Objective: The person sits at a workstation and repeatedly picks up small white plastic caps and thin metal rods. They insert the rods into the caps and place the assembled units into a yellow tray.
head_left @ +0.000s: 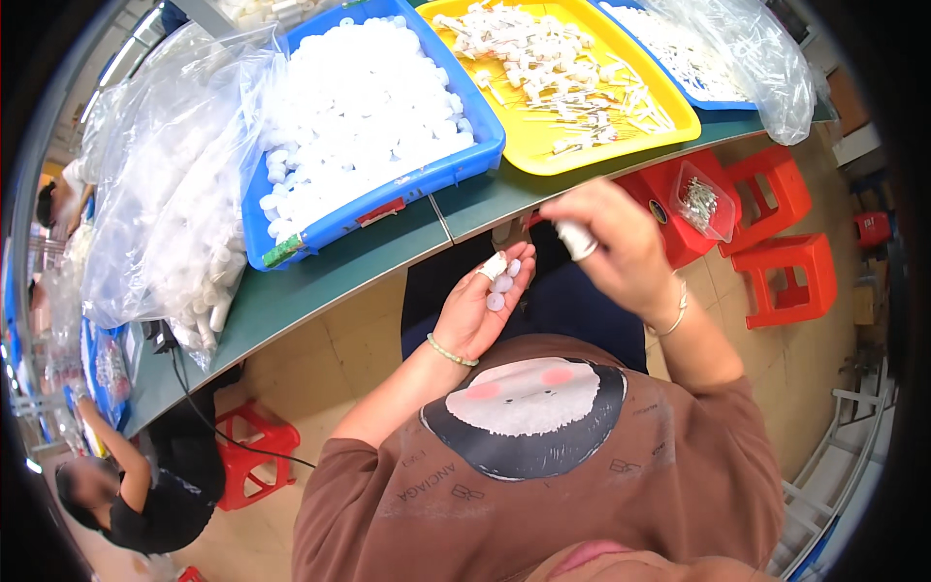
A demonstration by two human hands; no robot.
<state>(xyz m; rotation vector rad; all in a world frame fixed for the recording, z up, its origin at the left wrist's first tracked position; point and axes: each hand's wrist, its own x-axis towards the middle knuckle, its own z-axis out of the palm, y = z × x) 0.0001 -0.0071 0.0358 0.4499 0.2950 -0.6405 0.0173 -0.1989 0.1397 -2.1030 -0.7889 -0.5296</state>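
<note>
My left hand point(485, 308) is palm up in front of the table edge, with several small translucent white round caps point(501, 283) in its cupped fingers. White wrapping covers its thumb tip. To the right, my right hand point(621, 254) is raised with curled fingers and looks slightly blurred. Something white point(576, 240) is at its thumb; whether that is wrapping or a held piece I cannot tell. Ahead of the hands, a blue tray point(373, 197) is heaped with white round caps point(359, 97). Beside it, a yellow tray point(543, 158) carries small white pieces with thin wires point(572, 82).
Clear plastic bags point(165, 184) of white tubes lie left on the green table point(364, 262). Another blue tray point(722, 104) stands at the far right, partly under a plastic bag point(766, 68). Red stools point(786, 276) and a clear box point(703, 204) are at right. Another person point(160, 500) sits lower left.
</note>
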